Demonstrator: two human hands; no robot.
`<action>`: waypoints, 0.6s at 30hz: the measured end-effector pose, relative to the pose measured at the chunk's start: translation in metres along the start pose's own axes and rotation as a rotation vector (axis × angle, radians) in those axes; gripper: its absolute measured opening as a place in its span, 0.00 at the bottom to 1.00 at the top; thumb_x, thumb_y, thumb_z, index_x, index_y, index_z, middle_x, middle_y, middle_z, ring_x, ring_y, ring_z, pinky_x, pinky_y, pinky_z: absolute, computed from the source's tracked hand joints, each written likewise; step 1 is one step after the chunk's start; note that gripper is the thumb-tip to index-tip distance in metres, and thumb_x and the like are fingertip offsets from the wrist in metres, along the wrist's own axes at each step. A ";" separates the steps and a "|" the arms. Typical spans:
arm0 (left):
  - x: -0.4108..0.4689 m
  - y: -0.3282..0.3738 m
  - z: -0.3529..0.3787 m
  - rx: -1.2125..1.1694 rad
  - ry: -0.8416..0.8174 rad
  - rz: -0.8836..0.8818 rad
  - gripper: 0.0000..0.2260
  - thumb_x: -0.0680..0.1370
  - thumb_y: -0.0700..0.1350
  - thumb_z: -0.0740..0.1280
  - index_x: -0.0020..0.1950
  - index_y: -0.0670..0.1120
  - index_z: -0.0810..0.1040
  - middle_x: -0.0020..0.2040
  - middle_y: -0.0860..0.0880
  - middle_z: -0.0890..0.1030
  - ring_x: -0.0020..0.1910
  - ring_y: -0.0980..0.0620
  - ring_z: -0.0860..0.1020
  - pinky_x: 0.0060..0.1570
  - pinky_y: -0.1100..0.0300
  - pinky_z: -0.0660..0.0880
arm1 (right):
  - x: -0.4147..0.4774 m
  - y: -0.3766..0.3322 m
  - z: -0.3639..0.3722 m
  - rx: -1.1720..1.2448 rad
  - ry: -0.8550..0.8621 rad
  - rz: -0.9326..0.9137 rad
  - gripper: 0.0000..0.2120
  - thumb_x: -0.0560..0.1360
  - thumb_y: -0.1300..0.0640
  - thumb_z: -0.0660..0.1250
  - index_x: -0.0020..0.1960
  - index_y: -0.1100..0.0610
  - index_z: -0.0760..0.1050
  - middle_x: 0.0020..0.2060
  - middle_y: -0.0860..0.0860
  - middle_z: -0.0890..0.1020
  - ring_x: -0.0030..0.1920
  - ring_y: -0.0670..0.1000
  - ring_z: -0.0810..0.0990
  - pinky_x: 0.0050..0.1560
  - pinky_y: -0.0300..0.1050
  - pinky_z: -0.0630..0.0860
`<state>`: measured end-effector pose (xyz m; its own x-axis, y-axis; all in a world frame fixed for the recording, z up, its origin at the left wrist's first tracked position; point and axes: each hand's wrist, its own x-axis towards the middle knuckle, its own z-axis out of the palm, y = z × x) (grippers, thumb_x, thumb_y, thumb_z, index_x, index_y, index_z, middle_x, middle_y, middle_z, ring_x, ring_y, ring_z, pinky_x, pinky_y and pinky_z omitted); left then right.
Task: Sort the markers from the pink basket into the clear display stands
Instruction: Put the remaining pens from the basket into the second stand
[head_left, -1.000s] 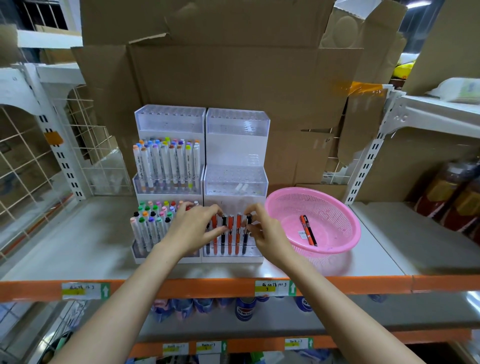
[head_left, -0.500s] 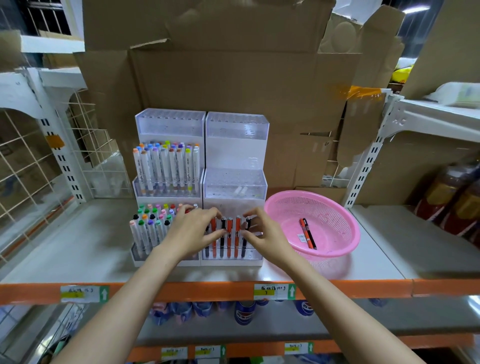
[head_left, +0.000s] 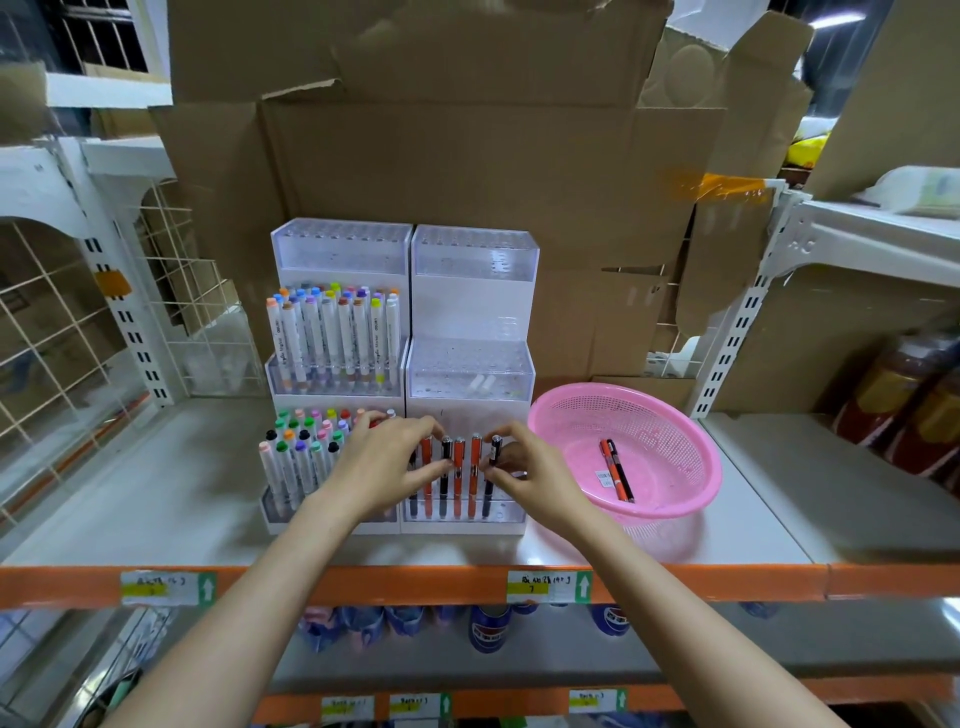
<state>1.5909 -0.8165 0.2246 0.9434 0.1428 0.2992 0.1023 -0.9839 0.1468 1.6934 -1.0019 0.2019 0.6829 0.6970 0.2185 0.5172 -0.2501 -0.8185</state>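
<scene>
Head; black marker (head_left: 495, 448) between right hand (head_left: 525, 470) fingers (head_left: 511, 431); orange marker (head_left: 427, 451) in left hand (head_left: 384, 462)

Your bare forearms reach forward and converge. Your left hand (head_left: 387, 462) is palm down, its forefinger and thumb curled round an orange pen (head_left: 427, 448). Your right hand (head_left: 524, 470) sits near it, not touching, thumb and forefinger pinching a black pen (head_left: 495, 450) below its cap.
</scene>
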 end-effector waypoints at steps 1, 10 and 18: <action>0.000 0.000 0.000 -0.012 -0.001 -0.003 0.20 0.76 0.64 0.60 0.63 0.55 0.72 0.61 0.58 0.77 0.60 0.57 0.74 0.67 0.53 0.58 | 0.000 0.000 0.000 -0.001 0.000 -0.002 0.14 0.76 0.61 0.69 0.58 0.50 0.70 0.49 0.52 0.84 0.50 0.47 0.82 0.49 0.35 0.78; 0.001 0.001 -0.003 -0.043 -0.029 -0.017 0.20 0.76 0.64 0.60 0.63 0.56 0.71 0.62 0.59 0.76 0.61 0.58 0.73 0.67 0.54 0.57 | 0.001 0.000 0.001 -0.032 0.025 -0.033 0.14 0.75 0.61 0.69 0.58 0.52 0.72 0.47 0.51 0.84 0.48 0.46 0.82 0.47 0.34 0.78; 0.001 0.006 -0.010 -0.046 -0.036 -0.018 0.22 0.74 0.68 0.58 0.62 0.58 0.71 0.60 0.61 0.76 0.60 0.61 0.73 0.66 0.54 0.60 | 0.005 0.000 -0.003 -0.057 0.028 -0.050 0.20 0.72 0.48 0.72 0.61 0.48 0.69 0.51 0.48 0.80 0.51 0.44 0.80 0.49 0.40 0.79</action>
<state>1.5891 -0.8209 0.2354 0.9523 0.1556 0.2625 0.1054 -0.9750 0.1955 1.6981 -1.0005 0.2045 0.6691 0.6908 0.2741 0.5792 -0.2536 -0.7748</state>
